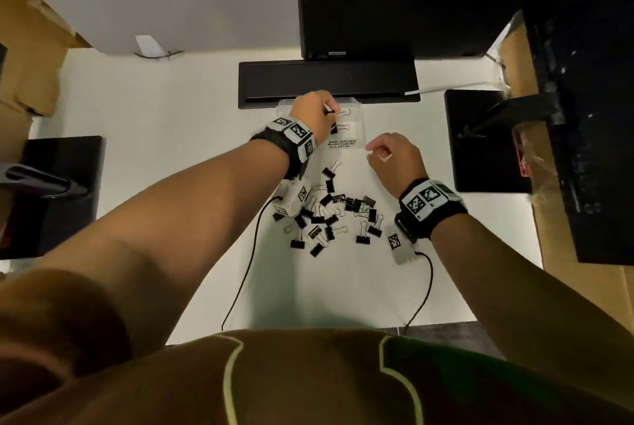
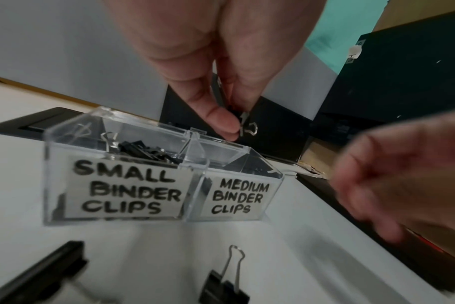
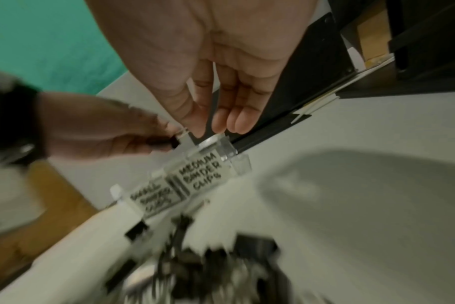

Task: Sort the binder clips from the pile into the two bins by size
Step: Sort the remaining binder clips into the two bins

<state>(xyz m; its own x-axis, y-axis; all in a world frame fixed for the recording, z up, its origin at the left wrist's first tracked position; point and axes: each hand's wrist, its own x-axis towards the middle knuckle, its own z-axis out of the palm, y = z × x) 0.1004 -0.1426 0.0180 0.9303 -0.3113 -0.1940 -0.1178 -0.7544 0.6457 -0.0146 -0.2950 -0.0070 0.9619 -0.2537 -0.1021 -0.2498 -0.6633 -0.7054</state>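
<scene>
Clear bin (image 2: pixel 112 185) labelled "SMALL", hidden overhead by left hand (image 1: pixel 314 112).

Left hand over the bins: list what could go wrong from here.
1. The left hand pinches a binder clip above the divide between the small bin and the medium bin; dropped there, it may land in the wrong one.
2. The bins are light clear plastic; a knock could shift them.
3. The right hand hangs near the medium bin and could block the drop.
</scene>
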